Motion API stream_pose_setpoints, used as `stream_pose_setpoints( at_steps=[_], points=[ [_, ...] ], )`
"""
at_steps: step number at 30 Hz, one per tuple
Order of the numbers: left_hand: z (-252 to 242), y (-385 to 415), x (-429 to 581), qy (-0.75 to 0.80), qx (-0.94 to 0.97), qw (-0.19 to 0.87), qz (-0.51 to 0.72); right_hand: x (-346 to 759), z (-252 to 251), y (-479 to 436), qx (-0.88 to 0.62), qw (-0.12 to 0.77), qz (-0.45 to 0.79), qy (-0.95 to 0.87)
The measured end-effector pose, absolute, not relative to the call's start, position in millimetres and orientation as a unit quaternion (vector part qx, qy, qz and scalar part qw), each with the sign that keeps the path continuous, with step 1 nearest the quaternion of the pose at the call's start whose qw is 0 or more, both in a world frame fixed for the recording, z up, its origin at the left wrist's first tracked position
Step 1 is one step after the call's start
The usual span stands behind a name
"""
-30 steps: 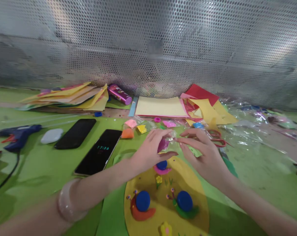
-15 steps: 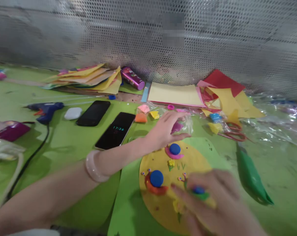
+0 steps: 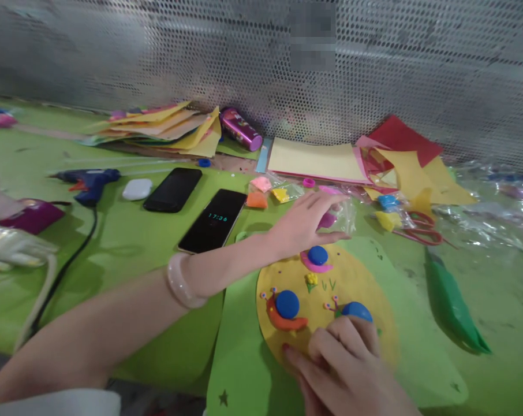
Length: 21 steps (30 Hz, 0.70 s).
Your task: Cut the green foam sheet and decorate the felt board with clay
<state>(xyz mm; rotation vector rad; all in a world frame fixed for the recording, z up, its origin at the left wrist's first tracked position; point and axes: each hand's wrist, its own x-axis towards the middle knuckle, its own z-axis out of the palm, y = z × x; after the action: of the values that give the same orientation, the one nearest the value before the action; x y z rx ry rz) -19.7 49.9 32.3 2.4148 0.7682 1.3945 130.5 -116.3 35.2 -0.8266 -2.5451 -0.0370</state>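
On a green card (image 3: pixel 239 323) lies a yellow paper circle (image 3: pixel 348 263) with three clay snails. The orange snail (image 3: pixel 283 321) and pink snail (image 3: pixel 317 267) have round blue shells. Beyond the card, my left hand (image 3: pixel 305 222) has its thumb and fingers spread around a clear bag with purple clay (image 3: pixel 329 219). My right hand (image 3: pixel 348 358) is curled over the lower part of the circle, fingers bent and one pointing left. A dark red spot shows at that fingertip. Its knuckles partly cover the third snail's blue shell (image 3: pixel 357 311); anything in its grasp is hidden.
Two phones (image 3: pixel 173 189), a white case (image 3: pixel 137 189) and a glue gun (image 3: pixel 90 184) lie left. Orange clay (image 3: pixel 257 200), scissors (image 3: pixel 421 231) and a green pouch (image 3: pixel 456 306) lie around the card. Paper stacks (image 3: pixel 316 159) line the perforated metal wall. Another person's hand (image 3: pixel 2 205) is far left.
My right hand has moved down and left, its fingers curling, uncovering more of the third snail's blue shell. My left hand stays by the purple clay bag. The whole view has shifted slightly.
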Motion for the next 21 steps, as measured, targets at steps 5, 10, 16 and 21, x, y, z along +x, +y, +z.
stream_pose_setpoints(
  at_steps=[5, 10, 16, 21],
  points=[
    [31.5, 50.8, -18.8, 0.272, 0.835, 0.124, 0.462, 132.2, 31.2, -118.2, -0.290, 0.237, -0.033, -0.927],
    [31.0, 51.1, -19.1, 0.267, 0.836, 0.131, 0.461, 140.4, 35.2, -117.1, -0.282, 0.238, -0.018, -0.929],
    [32.0, 49.9, -20.0, 0.272, 0.835, 0.141, 0.458, 136.2, 36.3, -122.8, -0.288, 0.215, -0.016, -0.933],
    [33.6, 47.5, -19.4, 0.290, 0.828, 0.145, 0.457, 159.5, 69.9, -102.3, -0.308, 0.244, -0.009, -0.920]
  ],
)
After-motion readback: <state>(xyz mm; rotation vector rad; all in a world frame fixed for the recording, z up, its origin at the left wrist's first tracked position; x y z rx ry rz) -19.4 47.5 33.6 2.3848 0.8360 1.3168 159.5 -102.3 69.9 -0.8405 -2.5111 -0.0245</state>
